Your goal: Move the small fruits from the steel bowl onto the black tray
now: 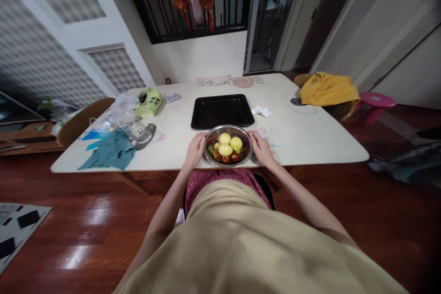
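A round metal bowl (209, 158) is at the table's near edge, directly in front of my body. Inside lie several pale yellow fruits (225, 149) and smaller dark red ones (235, 157); their exact kinds are hard to make out. My left hand (196, 148) grips the bowl's left rim, and my right hand (261, 148) grips the right rim. Just beyond the bowl lies a black rectangular baking tray (222, 111) with nothing in it. Whether the bowl rests on the table or is slightly raised, I cannot tell.
On the white table (310, 142), a teal cloth (115, 151), plastic bags (122, 110) and a green cap-like item (150, 102) crowd the left side. A crumpled white tissue (262, 111) lies right of the tray. A yellow garment (329, 89) covers a chair at the right.
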{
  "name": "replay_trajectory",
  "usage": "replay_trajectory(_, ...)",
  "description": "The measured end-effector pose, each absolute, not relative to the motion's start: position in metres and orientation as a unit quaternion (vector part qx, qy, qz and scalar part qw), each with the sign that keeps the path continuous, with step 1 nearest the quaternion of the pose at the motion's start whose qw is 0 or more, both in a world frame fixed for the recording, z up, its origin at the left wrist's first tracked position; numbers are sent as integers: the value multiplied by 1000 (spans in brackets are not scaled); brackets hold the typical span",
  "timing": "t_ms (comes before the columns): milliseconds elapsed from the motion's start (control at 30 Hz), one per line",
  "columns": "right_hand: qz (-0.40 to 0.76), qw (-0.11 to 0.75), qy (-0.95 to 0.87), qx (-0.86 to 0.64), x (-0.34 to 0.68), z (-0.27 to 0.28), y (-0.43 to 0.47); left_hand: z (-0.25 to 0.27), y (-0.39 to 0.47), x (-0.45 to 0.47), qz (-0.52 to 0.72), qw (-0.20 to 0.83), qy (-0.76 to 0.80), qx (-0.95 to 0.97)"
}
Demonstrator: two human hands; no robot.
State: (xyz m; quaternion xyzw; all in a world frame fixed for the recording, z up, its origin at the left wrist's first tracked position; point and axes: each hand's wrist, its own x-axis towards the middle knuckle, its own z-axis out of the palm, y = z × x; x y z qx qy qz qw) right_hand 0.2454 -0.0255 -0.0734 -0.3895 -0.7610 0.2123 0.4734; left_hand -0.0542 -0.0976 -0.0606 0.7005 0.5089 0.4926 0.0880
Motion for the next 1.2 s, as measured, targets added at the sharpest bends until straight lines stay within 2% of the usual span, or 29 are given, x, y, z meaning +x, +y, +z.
replay_trajectory(133,299,436,-732,-429,244,-70,-25,-61,-97,-54,495,88,502,704)
replay_trajectory(267,505,309,-651,-475,238,-60,-33,-62,-97,-54,496,89,502,702)
replay_trajectory(367,582,258,-591,-496,234,-52,-40,-64,-98,-53,496,87,501,703)
replay_trajectory(700,543,284,-593,-522,229,-12,-8,-64,-104,-53,491,28,476,729)
replay_trajectory(933,484,285,-619,-549,205,35,62,-67,-101,-54,507,40,486,710)
replay_trajectory(1200,424,278,-630,-589,168,45,122,-66,-101,-53,472,46,483,736)
